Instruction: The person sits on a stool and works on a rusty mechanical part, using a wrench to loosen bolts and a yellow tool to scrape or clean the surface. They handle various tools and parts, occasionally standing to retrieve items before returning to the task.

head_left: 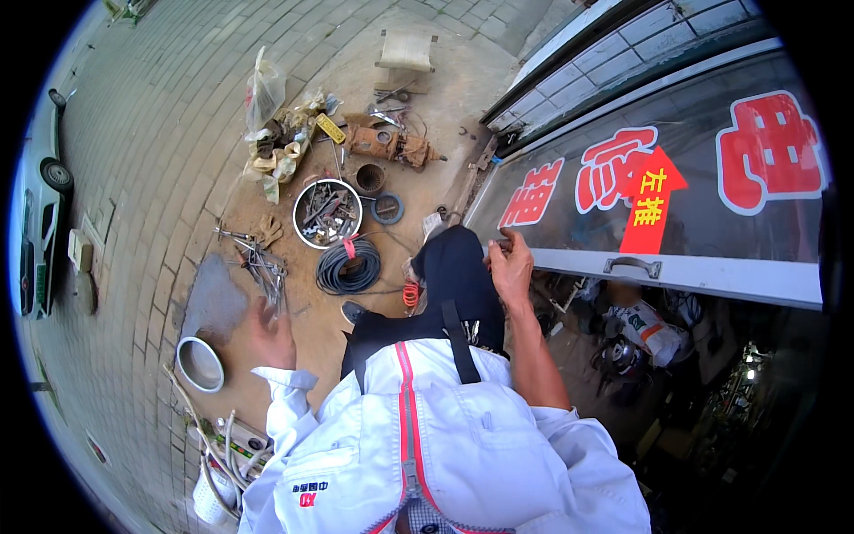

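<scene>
My left hand is raised over the ground at left, fingers stretched out and slightly smeared by motion, with nothing seen in it. Beyond it lies a pile of metal hand tools. My right hand is beside the frame of a glass sliding door, its fingers partly bent and apart, holding nothing that I can see. Whether its fingertips touch the door cannot be made out. Between my hands are my dark trousers. A coil of black hose lies ahead of my feet.
A metal basin of tools and parts stands by a rusty motor-like machine. Plastic bags and scraps lie behind it. A small stool is farther off, an empty-looking pan at left. A parked car stands far left.
</scene>
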A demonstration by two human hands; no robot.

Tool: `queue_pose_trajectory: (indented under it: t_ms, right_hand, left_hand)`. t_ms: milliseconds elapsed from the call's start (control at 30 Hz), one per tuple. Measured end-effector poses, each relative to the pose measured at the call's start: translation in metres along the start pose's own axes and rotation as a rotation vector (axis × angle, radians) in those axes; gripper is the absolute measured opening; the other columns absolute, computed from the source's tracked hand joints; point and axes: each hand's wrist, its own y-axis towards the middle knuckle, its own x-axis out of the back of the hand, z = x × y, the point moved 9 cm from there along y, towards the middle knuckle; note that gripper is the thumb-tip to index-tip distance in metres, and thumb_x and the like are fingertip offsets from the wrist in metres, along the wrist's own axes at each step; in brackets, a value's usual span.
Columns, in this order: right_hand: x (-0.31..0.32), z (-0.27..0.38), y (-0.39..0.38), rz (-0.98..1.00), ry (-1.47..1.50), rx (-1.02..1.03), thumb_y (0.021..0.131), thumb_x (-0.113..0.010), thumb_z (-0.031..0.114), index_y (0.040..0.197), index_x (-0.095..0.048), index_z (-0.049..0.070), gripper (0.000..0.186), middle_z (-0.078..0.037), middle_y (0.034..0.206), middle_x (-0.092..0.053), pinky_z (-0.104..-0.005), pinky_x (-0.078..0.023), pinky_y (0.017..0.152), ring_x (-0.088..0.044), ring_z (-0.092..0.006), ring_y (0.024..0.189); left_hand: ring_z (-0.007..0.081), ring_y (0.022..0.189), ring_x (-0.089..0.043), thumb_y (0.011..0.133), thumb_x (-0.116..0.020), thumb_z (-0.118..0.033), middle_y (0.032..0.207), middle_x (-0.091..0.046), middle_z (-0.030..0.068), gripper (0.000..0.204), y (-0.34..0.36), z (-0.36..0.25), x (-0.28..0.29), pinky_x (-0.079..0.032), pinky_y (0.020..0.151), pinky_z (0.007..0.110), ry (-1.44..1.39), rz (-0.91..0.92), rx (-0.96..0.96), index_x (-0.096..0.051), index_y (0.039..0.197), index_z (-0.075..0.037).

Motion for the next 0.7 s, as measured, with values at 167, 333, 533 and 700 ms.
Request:
queue_pose_trajectory:
  t_ms: [167,333,533,700]
  right_hand:
    - [-0.025,0.005,0.096,-0.011,0.043,-0.024,0.092,-0.063,0.010,0.122,-0.058,-0.009,0.036,-0.016,0.082,-0.070,-0.0322,-0.054,0.060,-0.070,-0.0191,0.064]
    - [-0.056,-0.017,0.263,0.067,0.035,-0.029,0.092,-0.065,0.012,0.124,-0.058,-0.008,0.039,-0.017,0.090,-0.071,-0.0310,-0.055,0.058,-0.070,-0.0184,0.065]
    - [-0.056,-0.088,0.541,0.011,0.015,0.071,0.091,-0.066,0.010,0.116,-0.062,-0.007,0.031,-0.014,0.085,-0.071,-0.0319,-0.057,0.058,-0.068,-0.0167,0.063]
    - [-0.061,-0.073,0.629,0.157,-0.009,-0.131,0.090,-0.066,0.009,0.116,-0.062,-0.007,0.031,-0.015,0.085,-0.071,-0.0312,-0.054,0.058,-0.067,-0.0166,0.063]
  left_hand:
    - [0.0243,0.116,-0.059,0.093,-0.065,-0.006,0.134,-0.056,0.0185,0.054,0.032,-0.024,-0.044,-0.052,0.093,0.035,-0.114,-0.054,-0.027,-0.046,0.142,0.004]
    - [0.0256,0.115,-0.058,0.094,-0.062,-0.005,0.131,-0.056,0.0196,0.053,0.069,-0.067,-0.094,-0.050,0.097,0.037,-0.071,-0.208,0.003,-0.043,0.144,0.002]
    - [0.0242,0.116,-0.059,0.091,-0.064,-0.002,0.135,-0.055,0.0156,0.059,0.126,-0.103,-0.280,-0.051,0.095,0.035,-0.082,-0.273,0.062,-0.042,0.145,0.000]
    - [0.0246,0.117,-0.058,0.089,-0.064,0.002,0.144,-0.049,0.0145,0.060,0.135,-0.233,-0.355,-0.053,0.091,0.035,0.176,-0.285,0.062,-0.044,0.145,-0.002]
